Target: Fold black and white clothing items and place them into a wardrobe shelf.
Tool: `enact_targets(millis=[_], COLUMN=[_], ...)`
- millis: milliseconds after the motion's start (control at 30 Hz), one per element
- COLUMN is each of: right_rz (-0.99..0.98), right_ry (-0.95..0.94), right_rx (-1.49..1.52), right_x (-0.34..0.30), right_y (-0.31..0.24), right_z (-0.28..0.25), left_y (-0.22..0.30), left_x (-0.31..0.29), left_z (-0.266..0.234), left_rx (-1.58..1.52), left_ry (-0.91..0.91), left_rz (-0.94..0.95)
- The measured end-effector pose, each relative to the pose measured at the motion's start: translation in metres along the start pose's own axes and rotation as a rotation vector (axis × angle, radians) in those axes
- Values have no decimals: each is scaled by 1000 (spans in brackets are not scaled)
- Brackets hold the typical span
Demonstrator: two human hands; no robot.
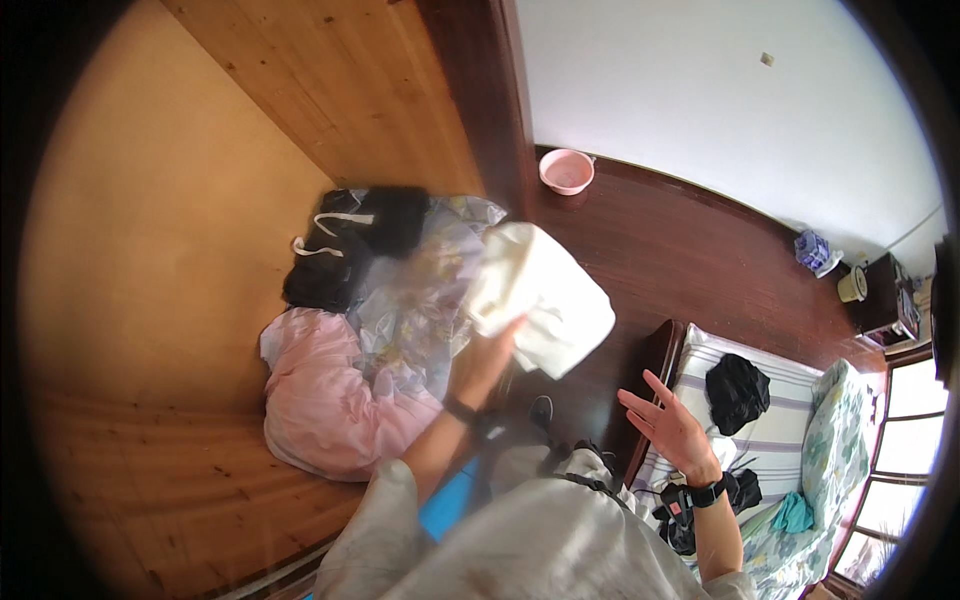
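Note:
My left hand [486,362] is closed on a folded white cloth [560,305], holding it at its near edge in front of the wooden cabinet opening. What kind of cloth or garment it is cannot be made out. My right hand [672,432], a dark watch on its wrist, is raised empty near the bed's edge with its fingers spread. Left of the white cloth lies a clear plastic bag [405,315] with a faint pattern. Beside it are a dark garment with white drawstrings [335,245] and a pale pink fabric bundle [335,400].
Wooden cabinet walls [170,230] enclose the left side. A pink basin [567,172] sits on the dark wood floor [690,255] by the white wall. At right, a bed [690,375] bears black clothing [738,393] and a teal cloth [792,513]. Something blue [448,505] shows near my left forearm.

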State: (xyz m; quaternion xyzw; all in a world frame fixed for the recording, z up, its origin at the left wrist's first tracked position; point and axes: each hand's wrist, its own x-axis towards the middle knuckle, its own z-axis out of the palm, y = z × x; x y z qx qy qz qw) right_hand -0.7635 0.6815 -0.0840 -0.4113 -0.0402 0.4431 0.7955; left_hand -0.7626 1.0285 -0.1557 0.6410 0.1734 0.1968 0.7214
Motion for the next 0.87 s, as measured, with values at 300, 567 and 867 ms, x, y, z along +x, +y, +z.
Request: enact_targets(millis=[300,567,867], right_rz=[-19,12,-13], right_ry=[167,203,211], right_rx=[70,72,146], right_x=[19,21,-8], right_y=[7,15,26], right_z=[-10,-3,-13], left_y=[-21,-112,-204], left_x=[104,132,213], left_z=[-201,-330,-455], left_rx=[-153,-450,-613], left_ry=[495,379,91], left_rz=[-111,-210,-543])
